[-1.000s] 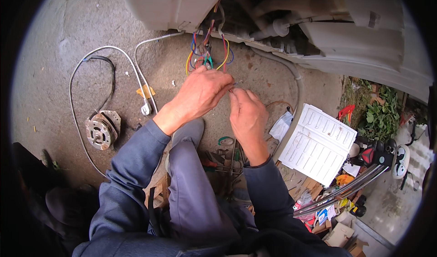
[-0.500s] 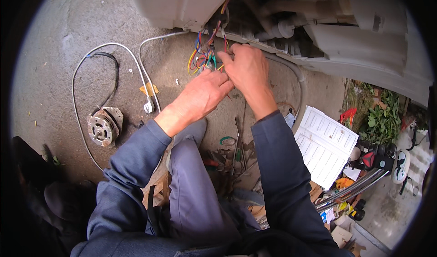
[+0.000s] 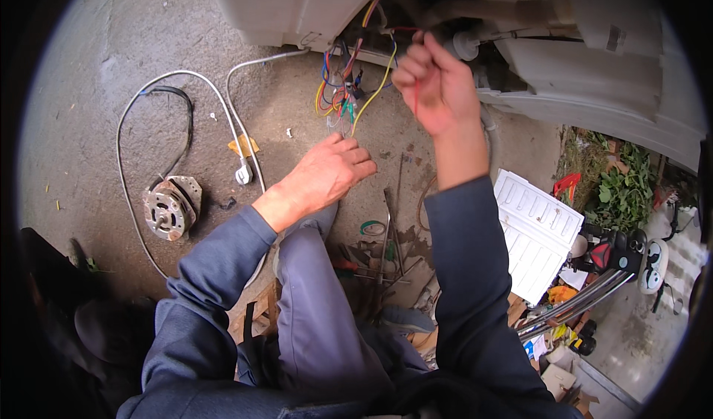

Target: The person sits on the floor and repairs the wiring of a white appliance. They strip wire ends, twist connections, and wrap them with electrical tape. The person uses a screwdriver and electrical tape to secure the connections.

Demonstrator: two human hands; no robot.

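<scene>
Grey concrete floor [image 3: 96,85] beneath an opened white appliance casing [image 3: 297,3]. Left of the casing lies a round metal motor [image 3: 171,210] with its white cord. Below the casing hangs a bundle of thin coloured wires [image 3: 343,96]; the left hand [image 3: 330,174] rests loosely curled just beneath it. The right hand [image 3: 437,85], raised beside the casing, pinches one thin red wire [image 3: 416,98]. Such wire likely handles light and limp; best gripped on its insulation.

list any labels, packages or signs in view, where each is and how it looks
Label: small pale rectangular sticker with dark print, on the white machine casing, upper right.
Cardboard boxes: small, tan and white, among clutter on the ground, lower right.
No signs or screens visible.
</scene>
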